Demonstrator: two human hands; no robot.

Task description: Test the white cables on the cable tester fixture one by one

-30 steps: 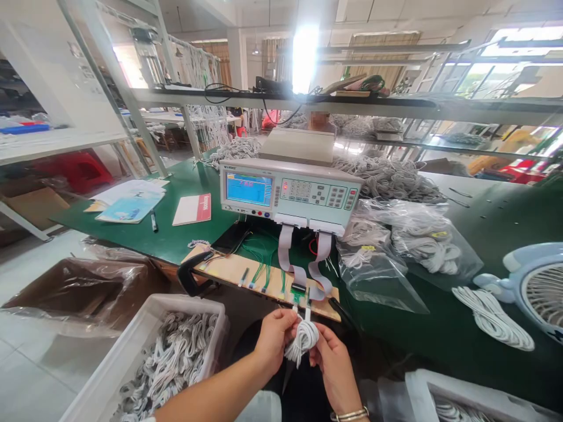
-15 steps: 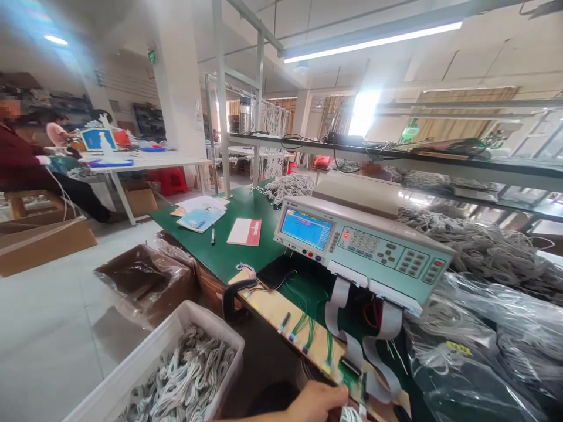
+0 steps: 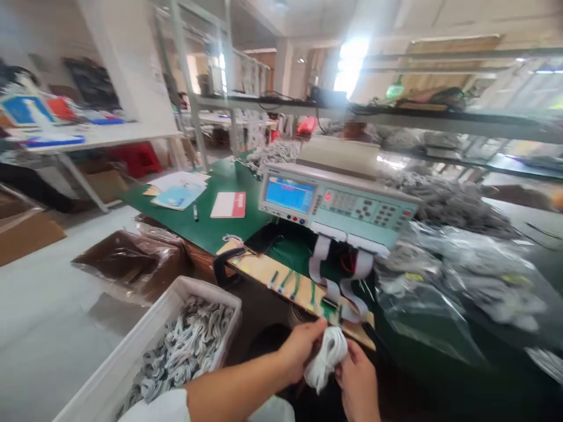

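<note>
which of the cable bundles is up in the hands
The white cable bundle held between the left hand and right hand; others lie in the white bin, in plastic bags or on the worktop.

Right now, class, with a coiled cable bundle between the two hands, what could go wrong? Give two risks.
The left hand and right hand hold the cable bundle, whose loops might slip loose. Just beyond, ribbon cables droop from the tester toward the wooden board; a careless hand could perhaps snag one.

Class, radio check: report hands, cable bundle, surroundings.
Left hand, right hand: holding white cable bundle. Bundle before wooden board; connection unclear. Grey ribbon cables just beyond.
</note>
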